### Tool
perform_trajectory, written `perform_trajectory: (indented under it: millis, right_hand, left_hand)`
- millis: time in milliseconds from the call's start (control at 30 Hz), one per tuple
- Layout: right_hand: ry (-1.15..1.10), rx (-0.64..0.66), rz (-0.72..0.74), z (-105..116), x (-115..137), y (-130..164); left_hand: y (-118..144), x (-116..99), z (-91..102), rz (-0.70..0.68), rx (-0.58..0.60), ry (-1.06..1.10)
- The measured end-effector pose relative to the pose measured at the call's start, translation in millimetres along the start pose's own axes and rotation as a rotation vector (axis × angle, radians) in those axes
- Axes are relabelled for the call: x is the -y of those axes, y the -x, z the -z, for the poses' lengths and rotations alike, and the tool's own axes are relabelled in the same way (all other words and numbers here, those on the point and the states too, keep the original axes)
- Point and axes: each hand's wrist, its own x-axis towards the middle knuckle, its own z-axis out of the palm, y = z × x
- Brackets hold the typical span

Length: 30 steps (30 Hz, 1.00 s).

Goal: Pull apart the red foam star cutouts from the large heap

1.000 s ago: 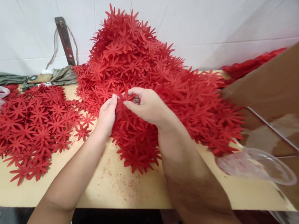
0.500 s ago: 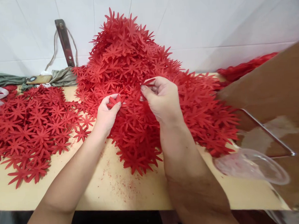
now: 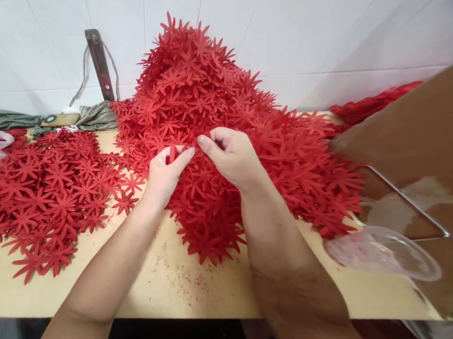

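Note:
Over the front of a tall heap of red flower cutouts [image 3: 192, 90], my two hands nearly meet at the fingertips. My left hand [image 3: 165, 175] is closed, and a narrow petal of a red flower cutout [image 3: 173, 153] shows between its thumb and fingers. Just to its right, my right hand [image 3: 235, 156] pinches thumb against finger at red material that looks like a flower cutout. The red behind blends with it, so its outline is hard to make out. Each cutout in the heap has several slim, rounded petals.
A lower pile of the same cutouts [image 3: 52, 183] spreads at the left. Red crumbs dot the pale tabletop [image 3: 141, 290]. To the right stand a brown board [image 3: 410, 129] with a metal handle [image 3: 406, 200] and a clear plastic lid [image 3: 386, 252]. Green cloth [image 3: 11, 120] lies along the wall.
My right hand has come left and slightly down, so its fingertips are close to my left thumb. My left thumb has shifted a little right. The piles look the same.

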Motion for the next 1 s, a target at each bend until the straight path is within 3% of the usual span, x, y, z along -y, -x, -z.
perform_trajectory:
  millis: [167,300,533,667,833,1000]
  right_hand:
    - [-0.137,0.118,-0.087,0,-8,1]
    - [-0.104,0.011,-0.115,3,-20,-1]
    - [0.073,-0.153,-0.086,12,-24,-4]
    - [0.089,-0.246,-0.071,14,-25,-4]
    - [0.040,-0.369,-0.019,19,-45,-9]
    - [-0.115,-0.329,-0.134,21,-55,-9]
  left_hand:
    - [-5,1,4.9,0.114,-0.099,0.097]
    - [-8,1,7.5,0.106,-0.123,0.140]
    - [-7,3,6.7,0.119,-0.126,0.021]
    - [-5,2,5.0,0.113,-0.124,-0.034]
    - [-3,0,3.6,0.140,-0.101,-0.078]
    - [-3,3,3.9,0.124,-0.078,-0.044]
